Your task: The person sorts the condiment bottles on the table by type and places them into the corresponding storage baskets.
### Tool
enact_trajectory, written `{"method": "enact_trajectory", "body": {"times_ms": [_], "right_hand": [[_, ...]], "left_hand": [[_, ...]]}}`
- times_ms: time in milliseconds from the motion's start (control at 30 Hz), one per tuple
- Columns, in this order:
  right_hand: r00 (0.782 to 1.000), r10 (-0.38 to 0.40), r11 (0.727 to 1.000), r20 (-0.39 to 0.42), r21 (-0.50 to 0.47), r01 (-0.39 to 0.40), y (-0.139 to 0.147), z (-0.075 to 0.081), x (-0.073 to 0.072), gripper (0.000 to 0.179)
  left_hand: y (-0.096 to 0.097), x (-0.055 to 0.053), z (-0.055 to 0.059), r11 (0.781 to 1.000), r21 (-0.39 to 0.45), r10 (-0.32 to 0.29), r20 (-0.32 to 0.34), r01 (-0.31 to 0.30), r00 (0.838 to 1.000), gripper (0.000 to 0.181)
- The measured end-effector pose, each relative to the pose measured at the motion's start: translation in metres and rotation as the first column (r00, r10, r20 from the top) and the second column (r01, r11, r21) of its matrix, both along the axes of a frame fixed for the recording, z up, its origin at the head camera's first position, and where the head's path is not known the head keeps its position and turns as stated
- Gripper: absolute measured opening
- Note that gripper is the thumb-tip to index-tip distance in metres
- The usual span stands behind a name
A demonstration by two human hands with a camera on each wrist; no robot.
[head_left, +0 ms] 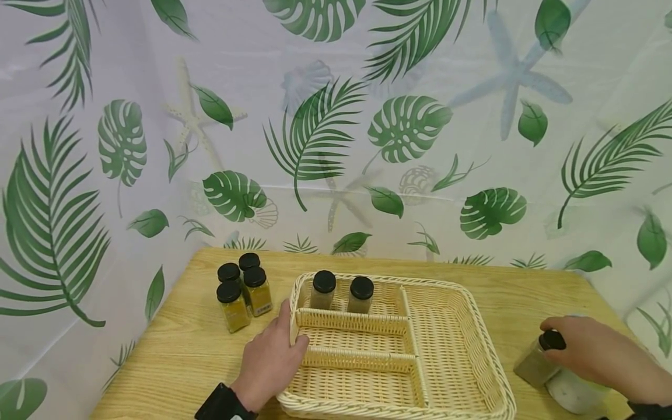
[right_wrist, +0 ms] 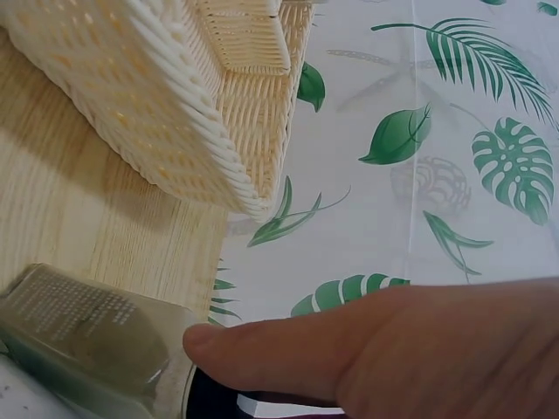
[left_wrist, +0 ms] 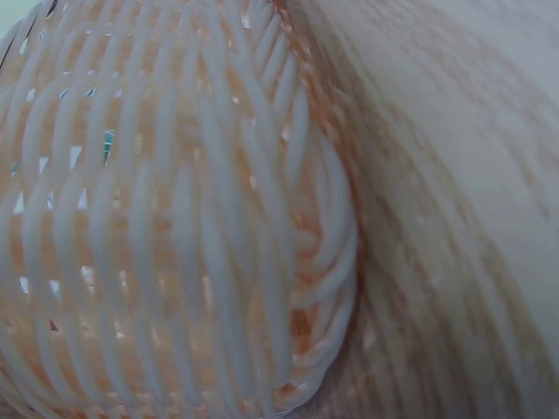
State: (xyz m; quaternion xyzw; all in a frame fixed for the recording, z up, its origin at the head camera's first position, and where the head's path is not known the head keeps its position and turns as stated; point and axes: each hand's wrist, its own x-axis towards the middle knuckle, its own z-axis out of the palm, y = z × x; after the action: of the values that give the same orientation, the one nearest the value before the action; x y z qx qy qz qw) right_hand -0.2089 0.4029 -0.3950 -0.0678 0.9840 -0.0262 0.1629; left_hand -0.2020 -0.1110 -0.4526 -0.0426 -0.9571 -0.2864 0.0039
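Observation:
A pale woven basket (head_left: 451, 350) with dividers stands on the table. My left hand (head_left: 269, 363) grips its left rim, thumb over the edge; the left wrist view shows the basket's woven wall (left_wrist: 175, 209) close up. At the right, my right hand (head_left: 598, 353) holds a jar (head_left: 535, 364) of greyish-brown powder by its black lid. In the right wrist view the jar (right_wrist: 96, 332) appears tilted, printed text on its side and the thumb at the lid. Two similar black-lidded jars, one at the corner (head_left: 322, 290) and one beside it (head_left: 360, 297), stand in the basket's back left compartment.
Several black-lidded jars of yellow contents (head_left: 236, 315) cluster on the table (head_left: 173, 361) left of the basket. A white rounded object (head_left: 572, 392) lies beneath my right hand. Behind the table hangs a leaf-patterned cloth (head_left: 336, 146).

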Motion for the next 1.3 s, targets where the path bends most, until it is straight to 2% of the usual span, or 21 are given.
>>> {"method": "enact_trajectory", "body": {"times_ms": [133, 300, 500, 733, 1000, 1300], "right_hand": [[1.000, 0.000, 1.000, 0.018, -0.019, 0.001, -0.020, 0.020, 0.006, 0.056], [1.000, -0.001, 1.000, 0.018, -0.014, 0.001, -0.030, 0.027, 0.009, 0.049], [0.996, 0.027, 1.000, -0.082, 0.017, -0.026, -0.033, 0.033, 0.008, 0.044], [0.989, 0.016, 0.999, -0.144, 0.032, -0.011, -0.047, 0.054, 0.001, 0.052], [0.964, 0.071, 0.997, -0.257, -0.008, -0.076, -0.071, 0.075, -0.003, 0.047], [0.931, 0.141, 0.990, -0.337, 0.022, -0.142, -0.107, 0.098, -0.010, 0.041]], "left_hand": [[0.000, 0.000, 0.001, 1.000, 0.011, -0.004, 0.006, 0.004, 1.000, 0.074], [0.000, 0.000, 0.000, 1.000, 0.008, -0.005, 0.019, 0.005, 1.000, 0.074], [-0.001, -0.001, -0.001, 1.000, 0.013, -0.006, 0.014, 0.005, 1.000, 0.074], [-0.001, -0.001, -0.002, 1.000, 0.015, -0.006, 0.016, 0.006, 1.000, 0.075], [-0.001, -0.001, -0.003, 1.000, 0.018, -0.005, 0.021, 0.005, 1.000, 0.075], [-0.001, -0.001, -0.004, 1.000, 0.022, -0.003, 0.001, 0.003, 1.000, 0.074]]}}
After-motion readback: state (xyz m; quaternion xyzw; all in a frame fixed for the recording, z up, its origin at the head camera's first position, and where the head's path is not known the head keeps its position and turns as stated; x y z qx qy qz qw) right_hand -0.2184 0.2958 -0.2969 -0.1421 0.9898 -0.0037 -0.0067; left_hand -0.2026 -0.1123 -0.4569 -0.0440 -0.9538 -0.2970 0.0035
